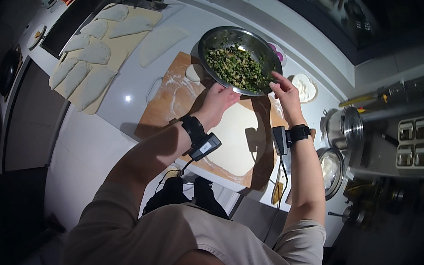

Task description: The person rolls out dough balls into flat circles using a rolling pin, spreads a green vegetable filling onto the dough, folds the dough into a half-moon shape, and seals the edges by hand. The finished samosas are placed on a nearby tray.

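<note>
A metal mixing bowl (263, 43) holding chopped green filling (235, 66) is tilted over the far part of a wooden board (160, 105). My left hand (219, 102) grips its near rim, with the fingers partly beneath. At the bowl's right rim is my right hand (286, 96), thumb and forefinger at the edge; a thin dark item may be between them, but I cannot tell. A large rolled-out sheet of dough (234, 143) lies floured on the board, partly in shadow. Left of the bowl sits a small round piece of dough (194, 73).
Several folded filled dough pieces (95, 51) lie on a pale mat (136, 41) at the left, by the sink (66, 29). A heart-shaped dish of white flour (303, 88), a lidded pot (338, 125), a glass bowl (331, 171) and a knife or scraper with a wooden handle (277, 193) stand right.
</note>
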{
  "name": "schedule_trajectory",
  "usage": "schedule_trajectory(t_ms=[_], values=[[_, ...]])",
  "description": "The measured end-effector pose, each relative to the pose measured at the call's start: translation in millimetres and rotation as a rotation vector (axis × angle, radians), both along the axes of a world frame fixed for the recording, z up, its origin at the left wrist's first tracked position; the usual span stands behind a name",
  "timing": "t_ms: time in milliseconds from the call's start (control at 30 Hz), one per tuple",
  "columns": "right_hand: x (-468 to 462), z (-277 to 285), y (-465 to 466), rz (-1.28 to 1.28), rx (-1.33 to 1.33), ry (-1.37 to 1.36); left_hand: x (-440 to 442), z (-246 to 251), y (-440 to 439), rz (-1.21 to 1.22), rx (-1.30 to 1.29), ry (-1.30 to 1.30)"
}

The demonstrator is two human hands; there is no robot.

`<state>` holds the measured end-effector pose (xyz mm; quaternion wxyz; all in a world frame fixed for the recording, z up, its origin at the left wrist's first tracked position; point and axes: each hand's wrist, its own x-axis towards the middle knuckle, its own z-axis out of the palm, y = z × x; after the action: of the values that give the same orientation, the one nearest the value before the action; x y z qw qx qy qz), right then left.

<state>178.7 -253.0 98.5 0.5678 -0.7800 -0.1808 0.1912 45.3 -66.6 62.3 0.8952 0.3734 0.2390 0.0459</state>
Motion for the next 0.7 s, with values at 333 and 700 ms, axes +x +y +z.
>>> schedule_trajectory(t_ms=[333, 700], values=[[78, -16, 28, -0.172, -0.138, -0.213, -3, -8, 25, 0.041, 0.039, -0.004], [23, -9, 49, -0.062, 0.008, 0.235, -1, -7, 25, 0.007, 0.066, -0.009]])
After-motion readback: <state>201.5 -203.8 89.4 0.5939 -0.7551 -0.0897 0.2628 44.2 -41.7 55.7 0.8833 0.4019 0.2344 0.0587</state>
